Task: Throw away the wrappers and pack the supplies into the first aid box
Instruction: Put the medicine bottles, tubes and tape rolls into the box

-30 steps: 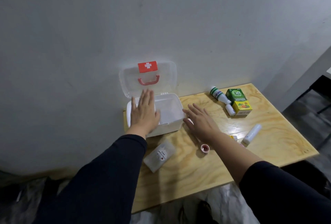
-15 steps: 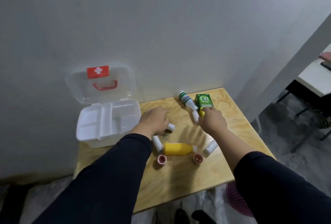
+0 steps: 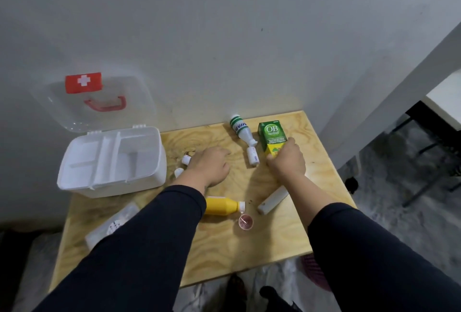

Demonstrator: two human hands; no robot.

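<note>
In the head view we see a wooden table [image 3: 224, 244] standing against a grey wall [image 3: 224, 25]. On its left end stands the white first aid box [image 3: 112, 162]. Its clear lid [image 3: 94, 102] is open and leans back at the wall, with a red cross label and a red handle on it. Inside the box we see a white tray with several compartments, and they look empty.

Our left hand [image 3: 209, 164] lies palm down on the table, just right of the box. Its fingers are curled over something small, but we cannot tell what it holds. Two small white tubes [image 3: 182, 165] show at the left edge of this hand.

Our right hand [image 3: 287, 159] is closed around the lower, yellow end of the green carton [image 3: 270, 137], with the fingers wrapped on its sides. Just left of the carton lies a white bottle with green stripes [image 3: 240, 129], and near its tip lies a small white vial [image 3: 253, 158].

Nearer to us lies a yellow bottle [image 3: 222, 205] on its side, partly under the left sleeve. A small red cup [image 3: 245, 222] stands just beside its cap. A white stick [image 3: 272, 199] lies under the right forearm. A clear packet [image 3: 112, 224] lies at the left front of the table, partly hidden by the left arm.
</note>
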